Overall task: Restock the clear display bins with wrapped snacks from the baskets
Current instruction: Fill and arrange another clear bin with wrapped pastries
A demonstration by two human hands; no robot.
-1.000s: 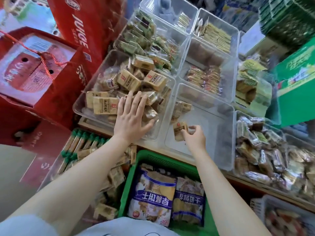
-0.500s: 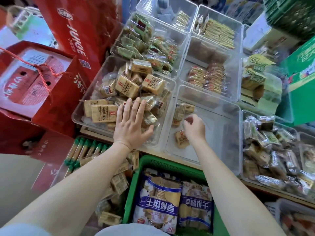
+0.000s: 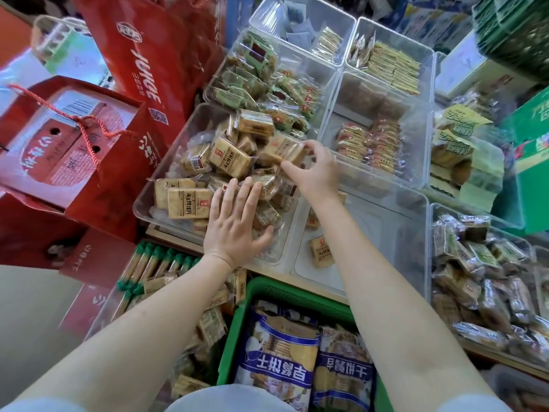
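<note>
Over the heaped clear bin (image 3: 145, 203) at the left of the display, both hands are at work on the tan wrapped biscuit packets. The left hand (image 3: 234, 230) lies flat on the near side of the heap, fingers straight and spread, pressing the packets down and gripping none of them. The right hand (image 3: 316, 171) has reached across the wall between the bins and takes hold of one tan biscuit packet (image 3: 282, 148) on the far right of the pile; its thumb comes in along the packet's near edge and its fingers curl over the far end, so it looks like a narrow pinch, though how firmly it has closed I cannot tell.

That packet lies up and to the left of the right palm, its long axis running roughly left to right across the bin, tilted a little on the packets beneath it. The right hand is plainly the nearer one; the left hand sits lower on the heap, well toward the person.

Just beside it on the right is the nearly bare clear bin (image 3: 395, 233), with one loose packet (image 3: 320, 251) on its floor and a few more near its far left corner, partly hidden by the right forearm. My guess is the pinched packet goes rightward over the shared wall into that bin. The green basket (image 3: 267, 288) with its big blue-labelled biscuit bags stands below, near the person.
</note>
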